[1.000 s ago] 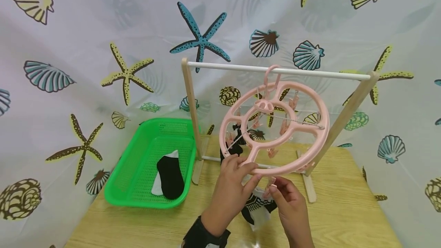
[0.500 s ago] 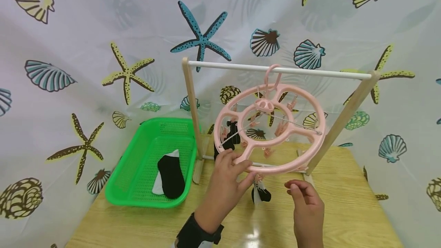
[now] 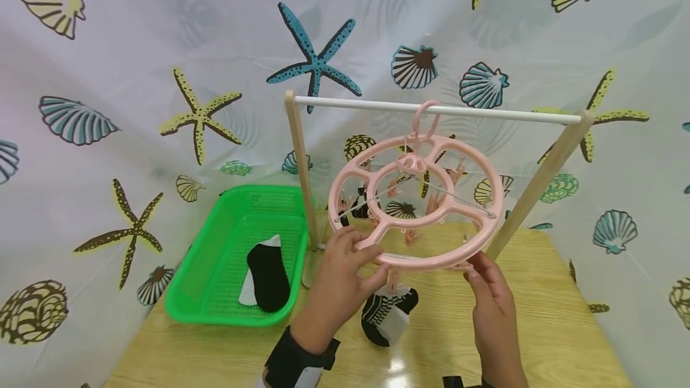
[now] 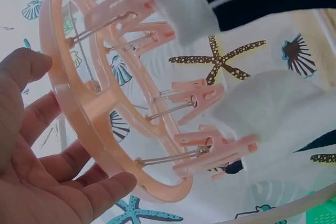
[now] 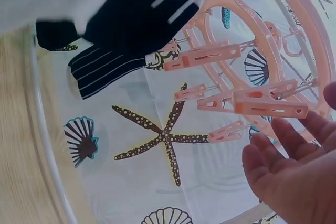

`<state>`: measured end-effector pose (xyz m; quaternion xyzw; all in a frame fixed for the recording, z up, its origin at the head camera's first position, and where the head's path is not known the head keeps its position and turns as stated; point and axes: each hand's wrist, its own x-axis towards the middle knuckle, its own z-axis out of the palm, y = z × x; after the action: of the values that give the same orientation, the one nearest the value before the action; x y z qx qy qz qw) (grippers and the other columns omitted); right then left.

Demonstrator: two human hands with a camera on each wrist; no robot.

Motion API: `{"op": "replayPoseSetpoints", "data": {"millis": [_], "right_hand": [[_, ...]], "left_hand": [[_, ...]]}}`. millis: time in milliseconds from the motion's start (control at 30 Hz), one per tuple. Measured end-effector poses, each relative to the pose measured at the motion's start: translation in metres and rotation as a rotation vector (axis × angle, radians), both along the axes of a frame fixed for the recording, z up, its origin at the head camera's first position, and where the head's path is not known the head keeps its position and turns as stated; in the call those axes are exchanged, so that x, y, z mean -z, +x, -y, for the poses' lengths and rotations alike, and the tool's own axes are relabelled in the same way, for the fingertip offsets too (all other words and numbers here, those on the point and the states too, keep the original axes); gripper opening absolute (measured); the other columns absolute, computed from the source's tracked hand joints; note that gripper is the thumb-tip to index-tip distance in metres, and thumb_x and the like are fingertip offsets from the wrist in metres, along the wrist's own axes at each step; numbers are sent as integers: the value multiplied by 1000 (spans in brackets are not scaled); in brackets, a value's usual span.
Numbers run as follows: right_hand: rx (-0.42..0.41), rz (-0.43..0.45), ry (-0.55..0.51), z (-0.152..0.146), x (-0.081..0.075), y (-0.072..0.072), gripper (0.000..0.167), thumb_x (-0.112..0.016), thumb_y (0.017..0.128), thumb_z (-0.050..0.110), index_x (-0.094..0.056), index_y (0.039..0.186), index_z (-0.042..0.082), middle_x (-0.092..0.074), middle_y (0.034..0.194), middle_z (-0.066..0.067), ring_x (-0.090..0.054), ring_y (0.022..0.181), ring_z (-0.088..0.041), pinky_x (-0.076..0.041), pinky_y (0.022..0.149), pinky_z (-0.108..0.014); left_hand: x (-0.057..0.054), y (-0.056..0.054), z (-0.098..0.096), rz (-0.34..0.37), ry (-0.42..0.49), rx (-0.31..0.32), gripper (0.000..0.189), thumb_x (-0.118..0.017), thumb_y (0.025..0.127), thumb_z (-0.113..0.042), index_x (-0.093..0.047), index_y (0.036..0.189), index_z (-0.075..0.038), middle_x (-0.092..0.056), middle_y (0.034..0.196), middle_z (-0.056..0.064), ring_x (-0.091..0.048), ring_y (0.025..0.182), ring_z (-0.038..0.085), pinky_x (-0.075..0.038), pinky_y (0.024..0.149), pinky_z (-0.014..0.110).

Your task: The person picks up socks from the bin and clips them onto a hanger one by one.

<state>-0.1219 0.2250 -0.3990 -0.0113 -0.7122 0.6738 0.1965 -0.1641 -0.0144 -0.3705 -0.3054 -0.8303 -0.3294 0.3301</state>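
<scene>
A pink round clip hanger (image 3: 455, 256) hangs by its hook from a white rail, its ring tilted. My left hand (image 3: 345, 280) grips the near left rim, fingers over the top and thumb below. Under that rim a black-and-white patterned sock (image 3: 385, 316) hangs from a clip. My right hand (image 3: 493, 298) is at the near right rim, fingertips right at a pink clothespin (image 5: 270, 106); in the right wrist view its fingers are spread loosely beside the clip. Another striped sock (image 5: 107, 69) hangs farther back; a white sock (image 4: 268, 108) shows clipped in the left wrist view.
A green plastic basket (image 3: 185, 274) stands to the left with a black sock (image 3: 268, 274) and a white one partly under it. The rack's wooden posts (image 3: 302, 166) and white rail (image 3: 356, 103) frame the hanger on a wooden table (image 3: 550, 316).
My right hand has left the patterned sock's clip and moved right to another clothespin. The ring has turned and shifted left, my left hand going with it, and the patterned sock hangs freely.
</scene>
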Motion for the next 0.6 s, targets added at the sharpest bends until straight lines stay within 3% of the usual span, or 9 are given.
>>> {"op": "replayPoseSetpoints", "data": {"millis": [267, 433, 600], "right_hand": [[-360, -227, 2, -6, 0, -9, 45, -23, 108, 4, -31, 152, -5, -42, 152, -1, -22, 146, -19, -28, 105, -23], [-428, -285, 15, -7, 1, -10, 45, -20, 108, 3, -34, 149, -7, -53, 142, 0, -29, 142, -16, -30, 106, -23], [-424, -316, 30, -6, 1, -9, 45, -20, 108, 1, -34, 150, -6, -56, 134, 0, -44, 127, -14, -34, 102, -24]], "left_hand": [[-10, 0, 9, 14, -51, 20, 20, -85, 78, -17, -79, 97, -11, -64, 107, 17, -55, 112, 38, -52, 89, 50], [-19, 3, 13, 36, -84, 32, 19, -84, 80, -19, -79, 97, -12, -63, 106, 13, -56, 108, 32, -52, 87, 45], [-28, 2, 20, 23, -87, 60, 17, -84, 78, -17, -80, 94, -12, -63, 100, 12, -57, 100, 30, -51, 86, 44]]}}
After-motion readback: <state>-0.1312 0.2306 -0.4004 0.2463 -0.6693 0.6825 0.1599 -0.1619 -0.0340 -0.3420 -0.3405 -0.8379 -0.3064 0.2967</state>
